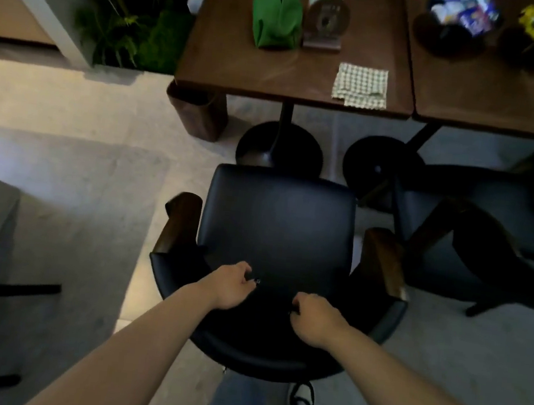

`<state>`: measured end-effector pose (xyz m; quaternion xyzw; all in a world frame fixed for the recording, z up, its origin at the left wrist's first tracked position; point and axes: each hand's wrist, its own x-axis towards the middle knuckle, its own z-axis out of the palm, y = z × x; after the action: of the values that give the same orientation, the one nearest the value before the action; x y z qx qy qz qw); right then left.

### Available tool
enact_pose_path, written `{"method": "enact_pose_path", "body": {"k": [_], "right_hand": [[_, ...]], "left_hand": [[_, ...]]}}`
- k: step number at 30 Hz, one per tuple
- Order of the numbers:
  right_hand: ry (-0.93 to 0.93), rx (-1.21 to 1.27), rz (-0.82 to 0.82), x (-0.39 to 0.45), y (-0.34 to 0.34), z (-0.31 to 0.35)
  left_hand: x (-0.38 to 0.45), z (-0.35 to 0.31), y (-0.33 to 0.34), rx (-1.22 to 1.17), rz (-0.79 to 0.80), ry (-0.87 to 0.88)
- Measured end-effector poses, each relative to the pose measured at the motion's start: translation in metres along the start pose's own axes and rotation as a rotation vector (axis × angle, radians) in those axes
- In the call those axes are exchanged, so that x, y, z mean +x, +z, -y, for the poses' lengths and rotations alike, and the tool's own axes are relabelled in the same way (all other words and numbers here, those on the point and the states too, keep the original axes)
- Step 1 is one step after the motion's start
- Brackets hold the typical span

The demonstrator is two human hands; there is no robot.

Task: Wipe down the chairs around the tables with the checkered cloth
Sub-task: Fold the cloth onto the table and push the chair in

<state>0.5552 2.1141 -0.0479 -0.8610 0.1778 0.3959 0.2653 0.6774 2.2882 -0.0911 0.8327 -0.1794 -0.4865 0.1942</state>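
Fingers of the left hand (230, 286) and right hand (314, 319) curl over the top of the backrest of the black chair (276, 223), both gripping it. The chair faces the brown table (240, 64), drawn back from it. The checkered cloth (361, 86) lies flat near the table's front edge, well apart from both hands
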Motion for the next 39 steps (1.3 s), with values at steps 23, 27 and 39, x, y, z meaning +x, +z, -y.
{"method": "enact_pose_path", "body": {"k": [23,27,39], "right_hand": [[0.380,1.572,-0.320,-0.012,0.005,-0.122],[0.339,1.542,-0.358,-0.011,0.008,-0.126],[0.232,1.618,-0.358,-0.009,0.007,-0.121]], "left_hand": [[0.102,-0.094,0.129,-0.194,0.124,-0.273],[0.111,-0.096,0.125,-0.321,0.315,-0.306],[0.115,-0.081,0.114,-0.378,0.374,-0.374]]}}
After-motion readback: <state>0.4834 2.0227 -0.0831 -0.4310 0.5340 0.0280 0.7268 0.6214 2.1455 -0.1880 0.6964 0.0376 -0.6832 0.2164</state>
